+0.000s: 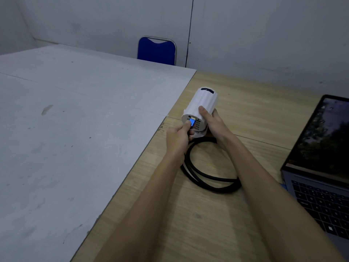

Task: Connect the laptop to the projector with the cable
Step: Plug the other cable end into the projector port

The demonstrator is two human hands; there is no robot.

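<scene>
Left hand (178, 138) pinched on blue plug (192, 122) at projector (203, 105) rear; right hand (211, 120) wrapped round its light, slippery-looking body. Stiff cable (209, 178) coiled on bench (207, 214), laptop (321, 176) well apart. Best gripped by plug shell.

Walls: plain grey panels (264, 35) at the far side, with a dark vertical seam right of centre.
Table: light wood-grain table (217, 214) at near right.
Board: large scuffed grey board (75, 120) on the left.
Chair: blue chair (156, 50) with a metal frame, against the far wall.
Light: dim and bluish.
</scene>
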